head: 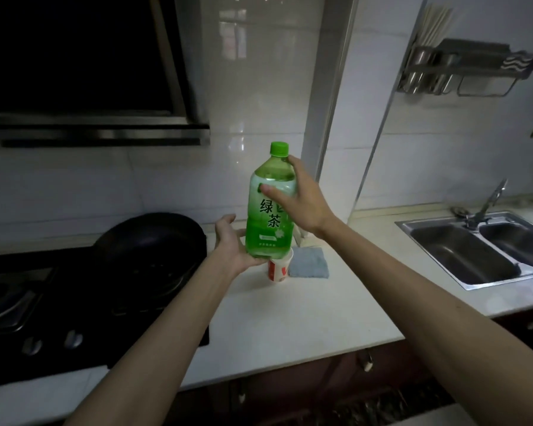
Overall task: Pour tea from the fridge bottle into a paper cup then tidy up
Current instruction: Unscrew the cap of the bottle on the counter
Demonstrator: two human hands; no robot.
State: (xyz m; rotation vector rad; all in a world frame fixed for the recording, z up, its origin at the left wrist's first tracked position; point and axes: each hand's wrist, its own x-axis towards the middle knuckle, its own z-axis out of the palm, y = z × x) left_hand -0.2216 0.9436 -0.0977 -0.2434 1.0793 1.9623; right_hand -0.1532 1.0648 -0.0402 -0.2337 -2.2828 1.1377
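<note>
A large green tea bottle (270,216) with its green cap (279,148) on is held upright above the counter. My right hand (299,198) grips its upper body near the shoulder. My left hand (233,244) cups the bottle's bottom from the left and below. Directly behind and below the bottle stands a red and white paper cup (278,270) on the white counter (290,318); its upper part is hidden by the bottle.
A folded blue-grey cloth (309,262) lies right of the cup. A black pan (150,241) sits on the gas stove (43,309) at left. A steel double sink (480,250) with a tap is at right. A utensil rack (462,69) hangs on the tiled wall.
</note>
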